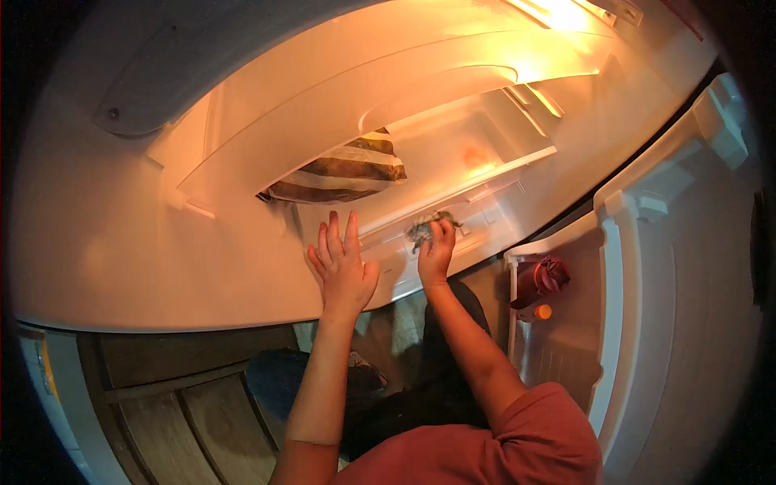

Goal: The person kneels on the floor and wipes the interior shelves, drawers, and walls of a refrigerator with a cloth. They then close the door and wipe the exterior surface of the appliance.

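I see the lit inside of an open refrigerator. My right hand (438, 251) grips a crumpled, patterned cloth (433, 229), pressed on the white lower ledge in front of a drawer. To its left, my left hand (345, 267) has its fingers spread over the pale front edge and holds nothing; whether it touches the surface is unclear. Beyond both hands is the white drawer (461, 145), with a reddish patch on its floor. A brown-and-white striped bag (345, 173) lies in its left part, partly hidden by the curved pale panel (424, 91) above.
At the right stands the open refrigerator door (655, 303). Its shelf holds a dark red package (539, 282) and a container with an orange cap (542, 312). Wooden cabinet panels (224, 412) are at the lower left, beside my legs.
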A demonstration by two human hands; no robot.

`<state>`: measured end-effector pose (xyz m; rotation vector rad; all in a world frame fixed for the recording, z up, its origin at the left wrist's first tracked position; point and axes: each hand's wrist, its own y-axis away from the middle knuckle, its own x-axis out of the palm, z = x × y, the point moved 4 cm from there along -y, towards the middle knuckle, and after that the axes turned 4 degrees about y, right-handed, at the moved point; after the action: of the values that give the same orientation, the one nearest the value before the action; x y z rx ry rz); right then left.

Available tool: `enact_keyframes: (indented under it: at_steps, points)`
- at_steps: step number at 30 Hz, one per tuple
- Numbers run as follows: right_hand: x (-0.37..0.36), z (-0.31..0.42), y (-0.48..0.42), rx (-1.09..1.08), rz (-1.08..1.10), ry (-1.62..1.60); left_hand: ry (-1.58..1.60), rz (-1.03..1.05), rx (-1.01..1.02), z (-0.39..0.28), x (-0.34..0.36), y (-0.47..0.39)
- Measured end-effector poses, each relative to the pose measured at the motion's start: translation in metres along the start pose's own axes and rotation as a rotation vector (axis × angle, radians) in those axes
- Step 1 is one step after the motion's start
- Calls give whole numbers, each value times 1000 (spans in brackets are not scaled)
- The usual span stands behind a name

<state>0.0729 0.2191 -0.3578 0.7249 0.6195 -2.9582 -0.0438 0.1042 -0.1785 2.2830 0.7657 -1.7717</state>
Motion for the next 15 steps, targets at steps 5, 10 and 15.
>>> enact_keyframes:
  at_steps: [5,10,15]
  points:
    - [-14,-23,-66,205,-366,7,-3,7,2,-8,2,-4]
    - [49,45,-6,-81,35,-86,12,-10,-7,-3,2,-3]
    - [93,83,51,114,603,-871,136,-20,46,7,2,-4]
